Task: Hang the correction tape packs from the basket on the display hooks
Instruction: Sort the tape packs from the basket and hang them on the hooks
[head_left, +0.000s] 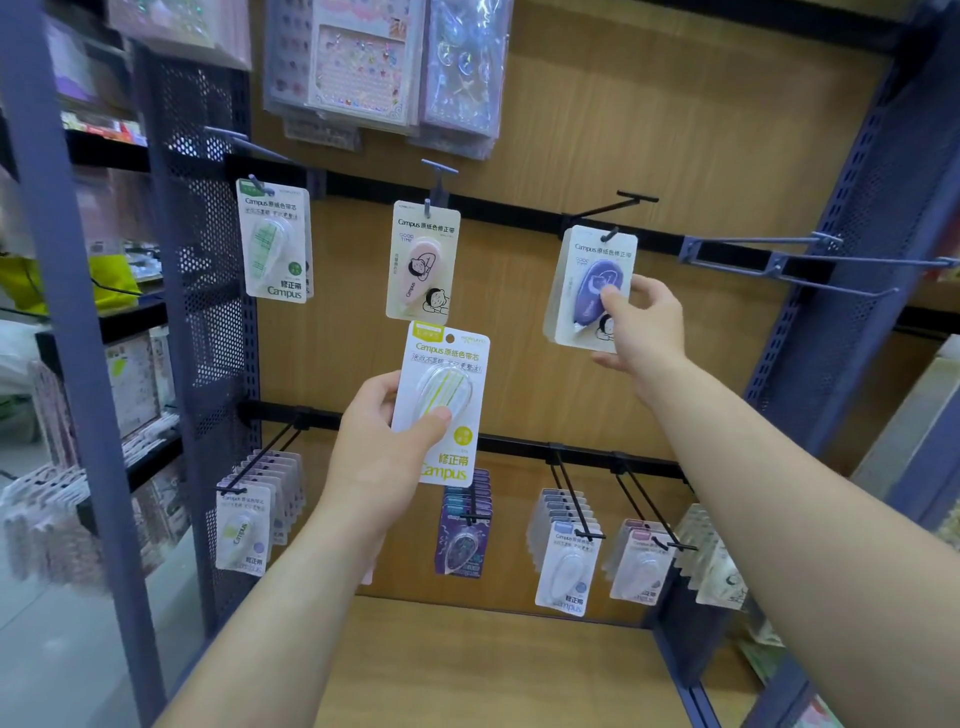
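Grips yellow pack (441, 402) upright in left hand (376, 452), just below hung pink pack (422, 260); pinches right edge of hooked purple pack (589, 283) with right hand (641, 325).

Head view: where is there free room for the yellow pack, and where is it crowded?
Free: the bare hooks right of the purple pack, and the wooden shelf board below. Crowded: the lower-rail hooks, stacked with packs.

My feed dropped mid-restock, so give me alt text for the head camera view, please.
The right hand pinches a purple correction tape pack that hangs on an upper hook, while the left hand holds a yellow-striped pack, not yet hung. A pink pack and a green pack hang on hooks to the left; stacked packs hang from the lower rail.
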